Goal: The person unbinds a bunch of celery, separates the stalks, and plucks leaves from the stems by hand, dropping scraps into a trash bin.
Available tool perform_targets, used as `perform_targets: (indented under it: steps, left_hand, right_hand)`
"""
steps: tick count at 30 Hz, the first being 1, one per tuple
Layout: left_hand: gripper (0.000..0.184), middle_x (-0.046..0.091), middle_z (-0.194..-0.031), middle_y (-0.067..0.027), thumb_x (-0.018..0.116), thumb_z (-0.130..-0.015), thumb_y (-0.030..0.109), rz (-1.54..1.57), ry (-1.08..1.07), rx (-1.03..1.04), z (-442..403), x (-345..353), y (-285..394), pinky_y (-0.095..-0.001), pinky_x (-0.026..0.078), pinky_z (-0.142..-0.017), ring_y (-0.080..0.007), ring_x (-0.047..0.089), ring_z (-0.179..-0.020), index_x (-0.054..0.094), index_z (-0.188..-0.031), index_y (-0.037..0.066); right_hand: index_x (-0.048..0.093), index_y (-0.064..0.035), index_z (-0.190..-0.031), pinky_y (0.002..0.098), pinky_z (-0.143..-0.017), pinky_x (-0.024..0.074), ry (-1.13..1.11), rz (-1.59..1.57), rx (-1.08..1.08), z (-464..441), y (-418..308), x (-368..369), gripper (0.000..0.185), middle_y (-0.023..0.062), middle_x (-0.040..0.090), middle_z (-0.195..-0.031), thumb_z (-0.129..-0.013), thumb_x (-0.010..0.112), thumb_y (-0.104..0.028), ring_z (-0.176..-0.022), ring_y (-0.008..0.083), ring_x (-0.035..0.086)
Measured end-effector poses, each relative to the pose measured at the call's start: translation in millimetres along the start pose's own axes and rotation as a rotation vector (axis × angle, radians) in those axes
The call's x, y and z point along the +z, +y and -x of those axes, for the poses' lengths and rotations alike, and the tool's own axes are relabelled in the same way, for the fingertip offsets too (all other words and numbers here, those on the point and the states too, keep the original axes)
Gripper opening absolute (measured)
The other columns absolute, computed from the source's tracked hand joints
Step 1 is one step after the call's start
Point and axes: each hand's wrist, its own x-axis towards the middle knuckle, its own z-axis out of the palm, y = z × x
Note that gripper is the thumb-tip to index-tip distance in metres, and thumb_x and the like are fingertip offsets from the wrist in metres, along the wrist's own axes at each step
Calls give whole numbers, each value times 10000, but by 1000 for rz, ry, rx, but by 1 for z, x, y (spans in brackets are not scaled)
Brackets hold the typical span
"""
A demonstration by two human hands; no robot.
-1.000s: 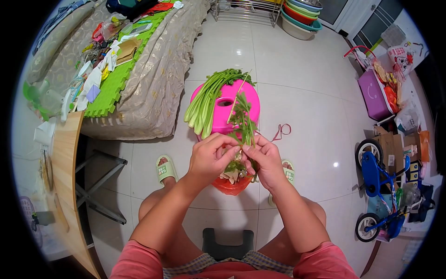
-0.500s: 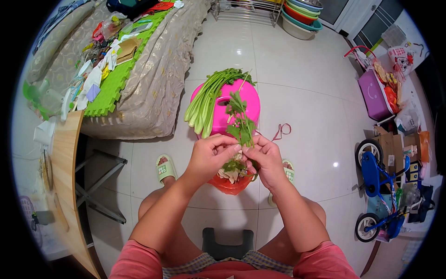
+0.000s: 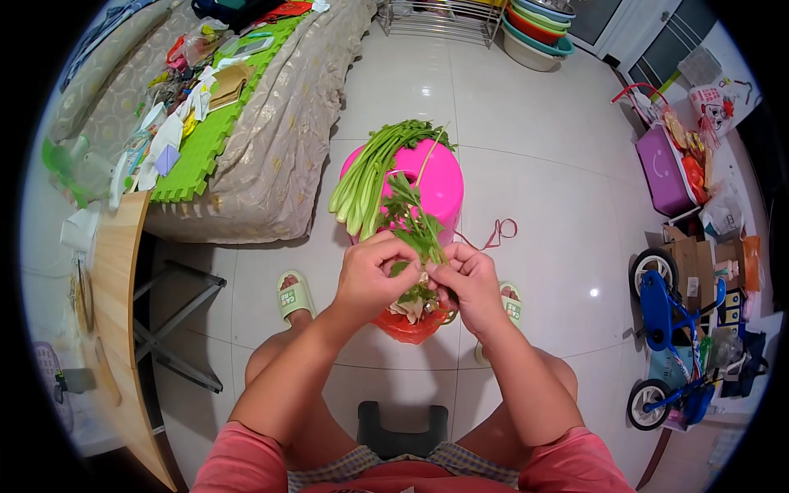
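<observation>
"What do I have on my feed, left to right?"

"I see a bunch of green stalks (image 3: 359,185) lying on the left of the pink stool (image 3: 445,182). Then my left hand (image 3: 378,269): thumb and forefinger curl close together by the stems, but I can't tell if they grip anything."

"And in the middle?"

"The red bag (image 3: 408,330) is below the hands, with pale pieces (image 3: 408,311) and some greenery in it. Above it, the leafy sprig (image 3: 425,237) reaches over the stool's near edge, its stems pinched in the fingers of my right hand (image 3: 470,281)."

"How far along?"

"Partway, I'd judge. Scraps are in the bag; this sprig keeps plenty of leaves. Whether the bunch is finished or waiting, I can't tell."
</observation>
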Motion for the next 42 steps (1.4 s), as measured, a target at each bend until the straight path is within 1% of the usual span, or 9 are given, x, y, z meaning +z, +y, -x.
perform_targets:
  steps: [5, 8, 12, 14, 20, 23, 24, 26, 42]
  left_hand:
    - [83, 533, -627, -41, 663, -645, 56, -167, 203, 159, 4, 8, 0, -257, 381, -462, -127, 493, -511, 597, -676, 16]
    - [67, 536, -626, -41, 660, -644, 46, -182, 289, 167, 0, 3, -2, -250, 396, -465, -139, 504, -510, 618, -689, 21]
    - [88, 530, -617, -46, 674, -667, 18, -165, 132, 142, 1, -3, -1, -241, 376, -469, -104, 474, -515, 654, -752, 20]
    - [119, 545, -654, -38, 687, -674, 23, -216, 91, 222, 4, -1, -8, -226, 377, -476, -90, 484, -548, 677, -791, 45]
    - [201, 530, -769, -28, 707, -667, 16, -184, 213, 181, 3, 0, 11, -208, 370, -486, -95, 463, -571, 668, -859, 63]
    - [215, 501, -778, -28, 713, -671, 14, -205, 141, 266, 1, -2, 15, -219, 375, -492, -107, 451, -571, 660, -873, 63]
    - [215, 501, -778, -28, 713, -671, 14, -205, 143, 265, 1, -1, 14, -219, 375, -492, -107, 451, -571, 660, -873, 63]
    - [171, 506, -790, -61, 696, -688, 40, -242, 70, 275, 2, 0, 10, -297, 466, -568, -186, 549, -644, 633, -847, 44]
    - [111, 521, -750, -63, 676, -668, 22, -203, 169, 315, 4, 5, 9, -286, 471, -569, -180, 559, -641, 636, -771, 31]
  right_hand:
    - [550, -29, -829, 160, -379, 281, 11, 2, -4, 1, 1, 5, 84, 2, 568, -626, -798, 622, -59, -444, 19, 433]
    - [552, -27, -824, 160, -375, 280, 66, 12, -13, 1, -1, 2, 79, 9, 571, -620, -793, 622, -47, -435, 22, 433]
    - [551, -23, -817, 162, -367, 281, 48, -36, -12, 1, -5, -4, 72, 19, 574, -615, -792, 616, -41, -420, 28, 430]
    - [548, -14, -817, 167, -358, 282, 61, -65, -29, 1, -4, -5, 74, 31, 575, -611, -789, 612, -37, -408, 34, 429]
    - [536, -9, -805, 173, -353, 289, 43, -131, -37, -1, -1, -8, 76, 47, 573, -611, -786, 605, -35, -402, 48, 430]
    - [533, -11, -797, 173, -351, 287, 14, -175, -20, -2, -2, -8, 71, 52, 571, -615, -791, 597, -42, -398, 54, 426]
    - [533, -11, -797, 173, -351, 287, 12, -173, -19, -2, -2, -8, 71, 52, 571, -615, -791, 597, -42, -398, 54, 426]
    - [535, -9, -796, 172, -351, 284, -18, -204, 2, -3, -2, -8, 68, 56, 569, -618, -797, 591, -48, -400, 55, 426]
    - [556, 5, -824, 169, -362, 287, -34, -158, 10, 0, -4, -3, 72, 46, 566, -620, -796, 596, -47, -412, 47, 429]
